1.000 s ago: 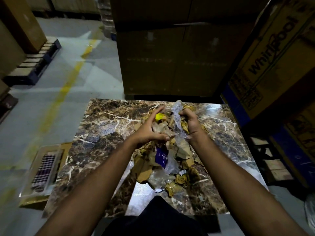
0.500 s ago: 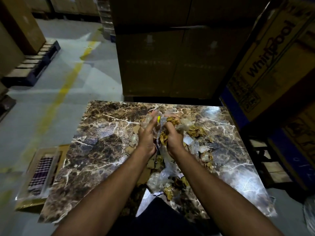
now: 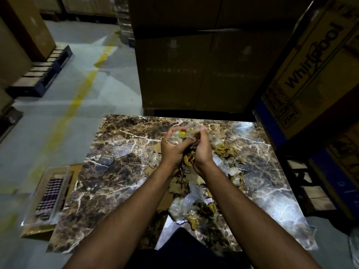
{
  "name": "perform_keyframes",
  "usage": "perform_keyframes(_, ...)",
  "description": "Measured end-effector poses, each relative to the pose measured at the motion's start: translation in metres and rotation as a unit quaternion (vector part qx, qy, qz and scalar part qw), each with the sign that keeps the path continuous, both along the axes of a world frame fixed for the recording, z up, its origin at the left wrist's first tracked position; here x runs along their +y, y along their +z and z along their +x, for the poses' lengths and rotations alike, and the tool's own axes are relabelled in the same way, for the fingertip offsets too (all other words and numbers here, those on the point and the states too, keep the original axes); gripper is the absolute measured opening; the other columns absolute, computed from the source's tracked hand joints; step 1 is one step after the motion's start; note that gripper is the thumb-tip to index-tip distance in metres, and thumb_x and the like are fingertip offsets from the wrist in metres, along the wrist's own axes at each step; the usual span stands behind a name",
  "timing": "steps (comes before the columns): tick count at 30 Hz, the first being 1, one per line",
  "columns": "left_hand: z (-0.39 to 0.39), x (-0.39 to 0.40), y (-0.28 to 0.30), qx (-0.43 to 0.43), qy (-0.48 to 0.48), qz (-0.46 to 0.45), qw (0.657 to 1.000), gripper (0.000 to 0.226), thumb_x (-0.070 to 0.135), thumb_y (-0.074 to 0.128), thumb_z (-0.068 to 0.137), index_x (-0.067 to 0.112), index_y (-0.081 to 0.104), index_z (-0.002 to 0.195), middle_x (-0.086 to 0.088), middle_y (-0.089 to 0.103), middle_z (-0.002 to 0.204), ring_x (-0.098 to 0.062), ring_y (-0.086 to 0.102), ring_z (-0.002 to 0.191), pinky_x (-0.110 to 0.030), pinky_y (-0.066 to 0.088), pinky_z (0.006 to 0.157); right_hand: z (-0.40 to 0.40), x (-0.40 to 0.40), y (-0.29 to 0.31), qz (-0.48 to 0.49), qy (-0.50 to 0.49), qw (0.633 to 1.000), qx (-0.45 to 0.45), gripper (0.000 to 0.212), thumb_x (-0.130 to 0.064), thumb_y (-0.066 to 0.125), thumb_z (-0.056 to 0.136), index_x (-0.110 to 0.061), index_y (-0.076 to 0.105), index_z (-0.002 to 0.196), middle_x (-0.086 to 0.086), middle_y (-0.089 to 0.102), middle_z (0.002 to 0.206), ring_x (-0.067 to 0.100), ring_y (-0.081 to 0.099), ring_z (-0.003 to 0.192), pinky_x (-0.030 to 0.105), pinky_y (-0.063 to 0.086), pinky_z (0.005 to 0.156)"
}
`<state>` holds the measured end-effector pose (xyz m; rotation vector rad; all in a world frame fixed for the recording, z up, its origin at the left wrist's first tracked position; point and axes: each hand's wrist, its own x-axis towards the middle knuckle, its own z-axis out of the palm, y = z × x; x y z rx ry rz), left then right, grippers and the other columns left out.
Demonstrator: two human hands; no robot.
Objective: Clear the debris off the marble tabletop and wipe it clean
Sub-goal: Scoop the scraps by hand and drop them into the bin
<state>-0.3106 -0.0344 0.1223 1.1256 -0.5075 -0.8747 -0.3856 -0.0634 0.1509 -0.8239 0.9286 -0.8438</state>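
A brown marble tabletop [image 3: 108,171] fills the middle of the view. My left hand [image 3: 172,150] and my right hand [image 3: 202,152] are pressed together above its middle, gripping a bundle of debris [image 3: 187,137] made of clear plastic, brown cardboard scraps and a yellow bit. More loose debris [image 3: 192,202] of torn cardboard and crumpled plastic lies on the marble below and to the right of my hands. A crumpled brown scrap [image 3: 225,150] sits just right of my right hand.
Tall cardboard boxes [image 3: 194,70] stand right behind the table, and a printed box [image 3: 310,61] rises at the right. A flat packet with checked cloth [image 3: 49,195] lies on the floor to the left. Pallets [image 3: 40,72] sit at the far left.
My hands have closed together, bunching the plastic and cardboard into one bundle, and lifted it slightly above the marble. Scraps on the right of the pile are now uncovered.
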Motion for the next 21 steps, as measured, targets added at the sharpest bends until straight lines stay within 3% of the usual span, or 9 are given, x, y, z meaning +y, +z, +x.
perform_keyframes(2, 0.0, 0.0, 0.002, 0.0, 0.005, 0.0, 1.0, 0.033, 0.006, 0.083, 0.065, 0.023, 0.07, 0.09, -0.011, 0.074, 0.088, -0.029, 0.071, 0.081, -0.038, 0.058, 0.072, -0.001, -0.007, -0.008, -0.012, -0.003, 1.0, 0.013, 0.035, -0.032, 0.032, 0.112, -0.017, 0.063, 0.107, 0.005, 0.074, 0.091, 0.024, 0.066, 0.093, 0.036, 0.054, 0.081)
perform_keyframes(4, 0.0, -0.002, 0.002, -0.006, 0.01, -0.007, 1.0, 0.034, 0.003, 0.082, 0.063, 0.025, 0.069, 0.086, -0.009, 0.073, 0.085, -0.026, 0.07, 0.079, -0.038, 0.058, 0.07, -0.002, -0.011, -0.01, -0.035, -0.016, 0.999, 0.02, 0.025, -0.022, 0.027, 0.112, -0.025, 0.052, 0.115, 0.008, 0.067, 0.101, 0.024, 0.061, 0.091, 0.037, 0.05, 0.079)
perform_keyframes(6, -0.002, -0.001, 0.004, -0.017, 0.022, -0.013, 1.0, 0.038, -0.002, 0.081, 0.064, 0.025, 0.07, 0.087, -0.008, 0.074, 0.087, -0.025, 0.07, 0.081, -0.038, 0.058, 0.07, -0.003, -0.013, -0.012, -0.04, -0.011, 0.999, 0.025, 0.028, -0.025, 0.029, 0.112, -0.024, 0.054, 0.125, 0.01, 0.068, 0.109, 0.027, 0.065, 0.096, 0.039, 0.053, 0.082)
perform_keyframes(8, -0.003, 0.0, 0.008, -0.027, 0.03, -0.027, 0.999, 0.043, -0.013, 0.076, 0.069, 0.017, 0.07, 0.099, -0.009, 0.074, 0.098, -0.022, 0.072, 0.088, -0.034, 0.058, 0.072, -0.002, -0.01, -0.012, -0.005, -0.006, 1.0, 0.023, 0.039, -0.032, 0.033, 0.111, -0.015, 0.067, 0.108, 0.006, 0.073, 0.095, 0.025, 0.067, 0.092, 0.038, 0.055, 0.08)
perform_keyframes(11, -0.004, 0.003, 0.009, -0.011, 0.065, -0.047, 0.997, 0.04, -0.013, 0.072, 0.077, 0.008, 0.068, 0.112, -0.013, 0.072, 0.115, -0.026, 0.071, 0.102, -0.036, 0.059, 0.08, 0.001, -0.007, -0.016, 0.01, 0.018, 0.999, 0.036, 0.045, -0.033, 0.035, 0.111, -0.015, 0.069, 0.088, 0.001, 0.071, 0.081, 0.023, 0.064, 0.085, 0.042, 0.051, 0.082)
perform_keyframes(14, -0.009, 0.011, 0.011, 0.011, 0.111, -0.053, 0.992, 0.029, 0.004, 0.078, 0.08, 0.01, 0.069, 0.108, -0.014, 0.074, 0.112, -0.029, 0.072, 0.099, -0.037, 0.06, 0.08, 0.002, -0.004, -0.015, 0.007, 0.044, 0.998, 0.042, 0.044, -0.037, 0.036, 0.11, -0.016, 0.071, 0.093, 0.005, 0.073, 0.092, 0.026, 0.066, 0.095, 0.049, 0.05, 0.095)
perform_keyframes(17, -0.013, 0.023, 0.016, -0.046, 0.166, -0.021, 0.985, 0.025, 0.008, 0.08, 0.083, 0.007, 0.069, 0.105, 0.007, 0.076, 0.096, -0.011, 0.073, 0.089, -0.025, 0.058, 0.068, 0.007, 0.002, -0.018, 0.0, 0.072, 0.997, 0.029, 0.05, -0.058, 0.048, 0.098, -0.015, 0.073, 0.105, 0.012, 0.074, 0.111, 0.03, 0.068, 0.107, 0.051, 0.051, 0.103)
perform_keyframes(19, -0.007, 0.034, 0.012, -0.106, 0.221, 0.0, 0.969, 0.027, 0.024, 0.083, 0.077, 0.017, 0.071, 0.1, 0.012, 0.074, 0.104, -0.004, 0.069, 0.101, -0.023, 0.057, 0.079, 0.016, 0.011, -0.027, -0.003, 0.108, 0.994, 0.031, 0.069, -0.073, 0.056, 0.078, -0.017, 0.073, 0.115, 0.012, 0.072, 0.124, 0.029, 0.066, 0.118, 0.051, 0.05, 0.107)
perform_keyframes(21, 0.004, 0.051, 0.009, -0.16, 0.282, 0.021, 0.946, 0.021, 0.039, 0.079, 0.073, 0.035, 0.073, 0.093, 0.013, 0.065, 0.128, -0.003, 0.058, 0.125, -0.021, 0.05, 0.099, 0.027, 0.024, -0.032, -0.016, 0.146, 0.989, 0.034, 0.058, -0.062, 0.052, 0.09, -0.016, 0.071, 0.119, 0.012, 0.07, 0.127, 0.028, 0.065, 0.121, 0.052, 0.048, 0.109)
